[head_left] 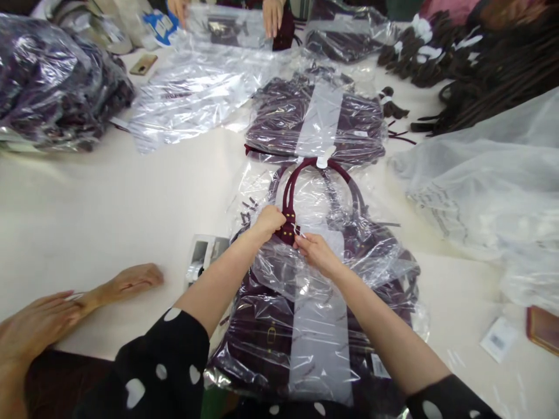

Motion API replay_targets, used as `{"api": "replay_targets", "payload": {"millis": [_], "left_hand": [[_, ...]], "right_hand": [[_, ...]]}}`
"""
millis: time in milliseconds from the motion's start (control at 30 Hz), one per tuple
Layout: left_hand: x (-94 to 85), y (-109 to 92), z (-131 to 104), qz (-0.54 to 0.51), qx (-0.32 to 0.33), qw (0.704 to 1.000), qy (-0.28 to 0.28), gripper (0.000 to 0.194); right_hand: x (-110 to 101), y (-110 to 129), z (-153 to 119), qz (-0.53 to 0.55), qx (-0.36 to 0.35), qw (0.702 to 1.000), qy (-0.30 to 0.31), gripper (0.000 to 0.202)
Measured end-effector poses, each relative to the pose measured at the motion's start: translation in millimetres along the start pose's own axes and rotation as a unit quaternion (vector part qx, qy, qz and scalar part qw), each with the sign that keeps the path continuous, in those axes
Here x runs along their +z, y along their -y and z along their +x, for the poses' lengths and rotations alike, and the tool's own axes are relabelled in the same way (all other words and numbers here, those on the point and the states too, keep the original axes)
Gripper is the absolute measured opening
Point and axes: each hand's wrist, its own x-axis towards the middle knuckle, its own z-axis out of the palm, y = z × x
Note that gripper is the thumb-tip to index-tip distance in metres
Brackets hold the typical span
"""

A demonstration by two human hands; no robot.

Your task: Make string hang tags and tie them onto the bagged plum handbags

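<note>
A dark maroon handbag (257,334) lies in clear plastic wrap, with a pale paper strip (321,343) down its middle. Its maroon handles (305,169) arch away from me, partly out of the plastic. At the base of the left part of the handles, my left hand (269,222) is closed on the studded handle tab (288,228). My right hand (317,251) pinches a thin white string at the right side of the same tab. Beyond the handles is a second wrapped maroon bag (279,119).
Another person's hands (135,279) rest on the table (87,215) at left. More hands (273,17) hold plastic at the far side. Wrapped bags (52,81) sit far left; dark straps (502,75) and a plastic sheet (493,180) are at right.
</note>
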Motion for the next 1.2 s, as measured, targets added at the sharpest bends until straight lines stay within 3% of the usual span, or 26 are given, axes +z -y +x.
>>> {"api": "replay_targets", "payload": {"millis": [300, 433, 567, 733, 967, 1200], "left_hand": [[-11.4, 5.0, -3.8, -0.067, 0.02, 0.994, 0.089, 0.018], [-17.6, 5.8, 0.5, -0.063, 0.033, 0.984, 0.161, 0.017], [-25.5, -0.8, 8.2, -0.039, 0.01, 0.969, 0.245, 0.01], [-29.8, -14.1, 15.3, 0.01, -0.013, 0.949, 0.315, 0.016], [-21.7, -22.1, 21.4, 0.104, -0.018, 0.946, 0.307, 0.02], [-17.4, -24.1, 12.6, 0.131, 0.033, 0.958, 0.254, 0.024]], "right_hand": [[-0.3, 8.4, 10.3, 0.025, 0.082, 0.996, 0.022, 0.026], [4.2, 15.4, 19.3, 0.025, 0.097, 0.995, 0.02, 0.027], [8.0, 19.4, 23.4, 0.029, 0.112, 0.993, 0.011, 0.029], [9.7, 17.2, 24.6, 0.046, 0.136, 0.99, 0.01, 0.028], [12.8, 14.5, 29.7, 0.088, 0.145, 0.985, 0.012, 0.024], [12.5, 17.4, 29.1, 0.085, 0.135, 0.987, 0.023, 0.023]]}}
